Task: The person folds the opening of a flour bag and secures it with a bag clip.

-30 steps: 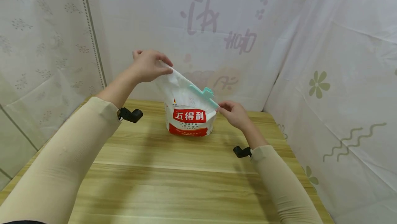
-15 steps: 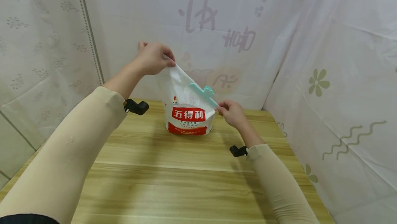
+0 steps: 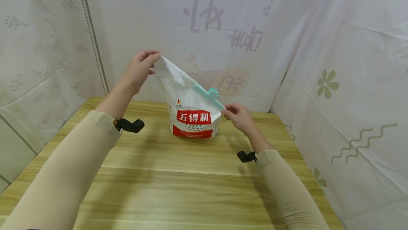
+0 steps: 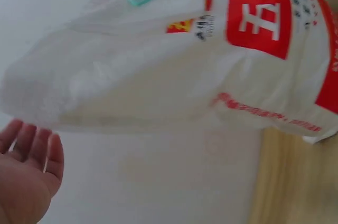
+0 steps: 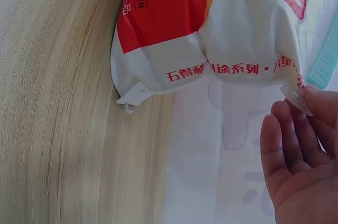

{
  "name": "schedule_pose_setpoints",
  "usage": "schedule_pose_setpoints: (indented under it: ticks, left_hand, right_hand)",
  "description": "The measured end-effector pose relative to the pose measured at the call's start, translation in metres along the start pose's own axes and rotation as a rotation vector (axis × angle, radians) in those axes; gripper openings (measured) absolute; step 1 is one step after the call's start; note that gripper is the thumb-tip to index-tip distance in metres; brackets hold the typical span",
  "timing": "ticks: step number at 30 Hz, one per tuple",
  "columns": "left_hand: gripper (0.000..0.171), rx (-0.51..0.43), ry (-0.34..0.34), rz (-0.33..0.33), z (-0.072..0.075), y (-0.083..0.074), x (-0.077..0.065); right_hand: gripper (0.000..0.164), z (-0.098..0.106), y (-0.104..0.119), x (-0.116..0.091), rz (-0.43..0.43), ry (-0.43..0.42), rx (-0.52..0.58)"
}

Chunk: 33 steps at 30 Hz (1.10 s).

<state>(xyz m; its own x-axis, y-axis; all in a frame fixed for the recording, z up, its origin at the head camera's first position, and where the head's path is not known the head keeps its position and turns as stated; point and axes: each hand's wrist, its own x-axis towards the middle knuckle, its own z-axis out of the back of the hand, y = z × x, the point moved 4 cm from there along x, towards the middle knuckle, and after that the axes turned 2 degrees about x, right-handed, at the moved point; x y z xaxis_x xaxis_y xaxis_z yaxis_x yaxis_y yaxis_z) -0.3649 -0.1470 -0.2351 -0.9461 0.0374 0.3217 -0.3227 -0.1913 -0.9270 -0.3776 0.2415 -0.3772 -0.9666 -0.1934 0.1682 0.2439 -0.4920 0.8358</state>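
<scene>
A white flour bag (image 3: 191, 97) with red labels stands on the wooden table, its empty top drawn up into a slanted point at the left. Along the slanted edge lies a teal bag clip (image 3: 208, 96), covering the lower right part of it. My left hand (image 3: 140, 70) is at the raised upper-left corner; in the left wrist view its loosely bent fingers (image 4: 39, 147) touch or nearly touch the bag's edge, and the thumb is out of sight there. My right hand (image 3: 240, 117) pinches the bag's right corner, beside the clip's lower end, between thumb and fingers.
The wooden table (image 3: 178, 187) extends toward me in front of the bag. A pale printed curtain (image 3: 143, 17) hangs behind it, with more cloth on both sides. Black wrist cameras (image 3: 130, 125) are worn at both sleeves.
My left hand first rose with the pinched top edge, then slid left and down to the bag's corner, its fingers loosening. The right hand and the clip stay nearly in place.
</scene>
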Motion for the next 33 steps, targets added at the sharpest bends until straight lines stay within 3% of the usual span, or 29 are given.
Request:
schedule_pose_setpoints:
  ticks: [2,5,8,12,17,23,26,29,33]
  left_hand:
    - [0.04,-0.082,-0.028,0.01,0.003,0.014,-0.003]
    - [0.027,-0.118,-0.077,-0.003,0.004,0.024,-0.002]
    - [0.025,-0.081,-0.118,-0.018,0.003,0.023,0.001]
    - [0.03,-0.026,-0.172,0.018,-0.002,0.016,0.004]
    - [0.032,-0.041,-0.198,0.062,-0.005,0.011,0.003]
    - [0.031,-0.121,-0.144,0.023,-0.002,0.018,-0.002]
    - [0.029,-0.23,-0.087,0.013,-0.001,0.031,-0.008]
    - [0.025,-0.305,-0.016,0.052,-0.006,0.051,-0.017]
    - [0.023,-0.251,0.013,0.078,-0.014,0.073,-0.026]
  right_hand:
    - [0.034,-0.001,0.001,0.0,-0.002,-0.005,0.004]
    - [0.032,-0.001,0.002,0.0,-0.014,-0.018,0.001]
    - [0.03,-0.002,0.002,0.0,-0.034,-0.033,-0.015]
    - [0.027,-0.002,0.001,0.0,-0.066,-0.058,-0.041]
    - [0.026,-0.004,0.0,0.001,-0.079,-0.083,-0.031]
    - [0.03,-0.004,-0.006,0.001,-0.057,-0.055,0.091]
    - [0.032,-0.004,-0.01,-0.001,-0.051,-0.033,0.145]
    - [0.034,-0.004,-0.011,-0.003,-0.055,-0.025,0.172]
    - [0.036,-0.004,-0.01,-0.005,-0.061,-0.033,0.192]
